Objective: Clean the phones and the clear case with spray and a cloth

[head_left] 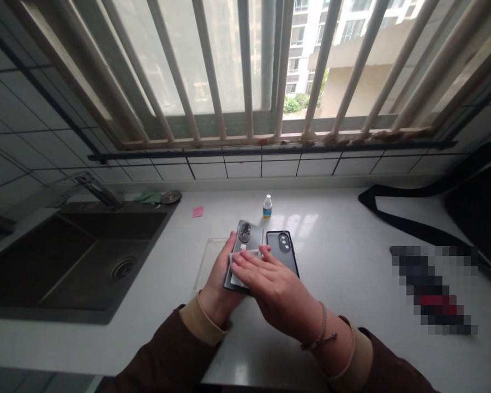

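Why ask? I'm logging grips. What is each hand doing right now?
Left hand: closed, holding the phone.
Right hand: open, lying flat on the white wipe.

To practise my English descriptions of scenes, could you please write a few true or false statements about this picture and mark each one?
1. The left hand holds a grey smartphone with its camera side up. True.
2. The right hand lies flat on a white cloth or wipe on that phone. True.
3. The small bottle with a blue label stands in the sink. False: it stands on the white countertop behind the phones.
4. The phone in a black case lies left of the held phone. False: it lies to the right.
5. A thin cord bracelet circles the right wrist. True.
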Available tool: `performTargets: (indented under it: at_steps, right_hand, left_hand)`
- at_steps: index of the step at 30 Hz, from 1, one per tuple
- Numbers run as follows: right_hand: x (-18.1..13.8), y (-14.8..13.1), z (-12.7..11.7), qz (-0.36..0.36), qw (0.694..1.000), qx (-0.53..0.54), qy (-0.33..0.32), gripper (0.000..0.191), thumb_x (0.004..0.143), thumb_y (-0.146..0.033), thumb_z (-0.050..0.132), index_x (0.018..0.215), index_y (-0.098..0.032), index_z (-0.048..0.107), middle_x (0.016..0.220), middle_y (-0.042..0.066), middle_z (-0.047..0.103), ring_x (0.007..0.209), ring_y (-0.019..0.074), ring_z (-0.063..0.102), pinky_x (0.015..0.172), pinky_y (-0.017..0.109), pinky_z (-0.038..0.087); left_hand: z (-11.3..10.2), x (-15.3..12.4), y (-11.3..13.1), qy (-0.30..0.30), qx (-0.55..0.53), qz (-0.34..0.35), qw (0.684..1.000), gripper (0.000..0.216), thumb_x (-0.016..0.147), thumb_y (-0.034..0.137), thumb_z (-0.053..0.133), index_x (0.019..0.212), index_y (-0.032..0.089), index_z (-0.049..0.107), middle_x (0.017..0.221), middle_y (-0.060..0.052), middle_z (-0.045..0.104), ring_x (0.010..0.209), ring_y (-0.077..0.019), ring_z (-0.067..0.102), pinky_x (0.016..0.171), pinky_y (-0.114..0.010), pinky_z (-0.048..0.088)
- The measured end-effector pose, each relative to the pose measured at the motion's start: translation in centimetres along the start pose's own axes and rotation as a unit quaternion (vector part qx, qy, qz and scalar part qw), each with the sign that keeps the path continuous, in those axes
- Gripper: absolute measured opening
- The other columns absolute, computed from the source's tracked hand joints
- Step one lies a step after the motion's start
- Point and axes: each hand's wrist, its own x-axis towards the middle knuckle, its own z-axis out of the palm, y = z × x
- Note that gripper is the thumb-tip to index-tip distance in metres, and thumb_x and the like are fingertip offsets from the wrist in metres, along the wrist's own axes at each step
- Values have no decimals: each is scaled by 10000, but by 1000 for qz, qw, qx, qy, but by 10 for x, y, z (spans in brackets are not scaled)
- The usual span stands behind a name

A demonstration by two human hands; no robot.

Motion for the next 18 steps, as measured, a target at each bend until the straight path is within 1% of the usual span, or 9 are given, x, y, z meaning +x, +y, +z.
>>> performTargets:
  at_steps: [3, 5, 6, 9, 12, 14, 16, 18]
  right_hand:
    - [0, -6, -1, -66, 997, 35, -33, 512, 1025, -70, 472, 1510, -205, 569, 1528, 58, 635, 1515, 187, 502, 1354, 472, 262]
    - [1, -8, -2, -76, 996, 41, -38, 495, 1034, -83, 481, 1501, -215, 577, 1511, 49, 652, 1505, 179, 514, 1359, 473, 241]
    - [1, -8, -2, -68, 996, 37, -32, 494, 1035, -80, 479, 1500, -215, 579, 1511, 51, 651, 1502, 182, 519, 1359, 478, 239]
    - [1, -1, -2, -9, 1000, 7, -2, 509, 1039, -52, 446, 1510, -196, 574, 1538, 76, 628, 1501, 207, 524, 1353, 509, 260]
    - [0, 11, -2, 64, 997, -28, 26, 526, 1045, -43, 418, 1526, -188, 572, 1546, 110, 619, 1479, 242, 555, 1329, 570, 302]
    - [-2, 18, -2, 100, 993, -45, 48, 554, 1046, -45, 408, 1556, -205, 553, 1553, 119, 610, 1480, 256, 552, 1310, 596, 335]
    - [-3, 25, -4, 125, 988, -59, 75, 586, 1044, -47, 404, 1591, -222, 521, 1569, 123, 594, 1501, 266, 525, 1296, 607, 362]
    - [-4, 31, -7, 143, 982, -68, 102, 595, 1049, -59, 406, 1613, -227, 497, 1580, 134, 580, 1507, 276, 515, 1284, 616, 380]
  left_hand:
    - [-7, 2, 5, 35, 15, -36, 999, 628, 998, 612, 610, 1208, 35, 743, 900, -184, 815, 726, -264, 795, 780, -381, 666]
    - [-11, 3, 6, 32, 13, -41, 999, 646, 996, 625, 607, 1247, 43, 733, 917, -178, 820, 719, -258, 795, 782, -388, 669]
    - [-11, 4, 6, 20, 11, -46, 999, 654, 1000, 627, 599, 1245, 34, 730, 929, -189, 819, 757, -269, 803, 811, -397, 669]
    - [-7, 3, 3, -23, -5, -29, 999, 590, 1031, 570, 578, 1174, 20, 735, 948, -209, 812, 901, -299, 814, 931, -407, 645]
    - [0, 1, -1, -49, -19, 30, 998, 473, 1065, 479, 565, 1188, 56, 737, 974, -174, 818, 926, -272, 812, 986, -386, 621]
    - [4, -3, -2, -61, -5, 40, 997, 482, 1080, 477, 538, 1260, 72, 726, 1001, -164, 820, 877, -254, 811, 935, -371, 634]
    - [5, -7, -2, -70, 33, 21, 997, 510, 1093, 488, 500, 1311, 81, 715, 1012, -170, 820, 792, -243, 804, 812, -351, 651]
    - [5, -12, -1, -65, 74, -8, 995, 519, 1099, 488, 476, 1301, 78, 721, 1007, -182, 820, 714, -234, 791, 694, -327, 643]
